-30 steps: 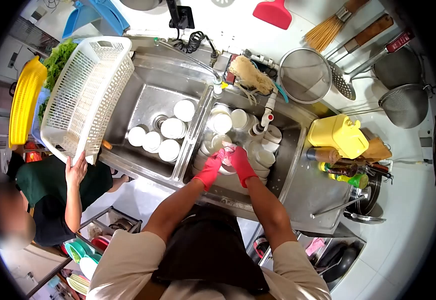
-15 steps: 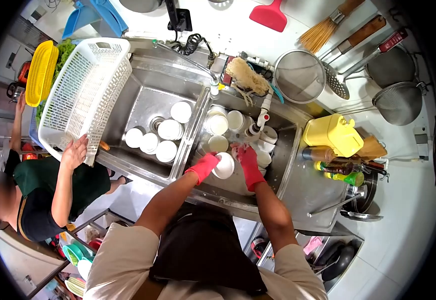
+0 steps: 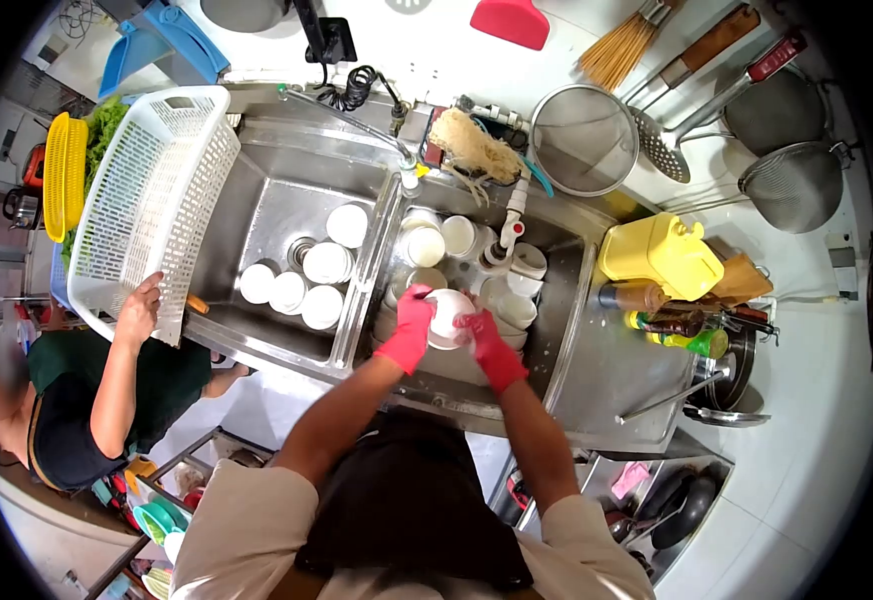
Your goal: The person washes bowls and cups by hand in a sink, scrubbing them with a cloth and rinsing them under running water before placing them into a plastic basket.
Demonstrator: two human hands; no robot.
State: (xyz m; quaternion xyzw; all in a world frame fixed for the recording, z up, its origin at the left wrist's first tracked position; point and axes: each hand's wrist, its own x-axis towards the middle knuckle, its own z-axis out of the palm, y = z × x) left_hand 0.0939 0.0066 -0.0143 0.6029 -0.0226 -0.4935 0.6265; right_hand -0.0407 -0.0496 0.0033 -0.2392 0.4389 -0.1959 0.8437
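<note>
Both my hands wear pink-red gloves and meet at one white bowl (image 3: 448,314) above the right sink basin. My left hand (image 3: 412,330) grips the bowl's left side. On its right side, my right hand (image 3: 490,345) has its fingers bent against the bowl. Several more white bowls (image 3: 425,245) stand in the right basin (image 3: 564,340), around and behind my hands. Stacks of white bowls (image 3: 328,263) rest in the left basin (image 3: 267,215), near its drain.
A faucet (image 3: 409,178) stands between the basins. The white basket (image 3: 147,200) sits at the left, where a co-worker's hand (image 3: 139,312) touches its edge. A yellow container (image 3: 660,256) and bottles (image 3: 690,338) stand right. Strainers (image 3: 585,140) hang behind.
My left hand has brought the bowl up and my right hand has moved left onto it. The view has shifted slightly. The co-worker's hand is lower on the basket edge.
</note>
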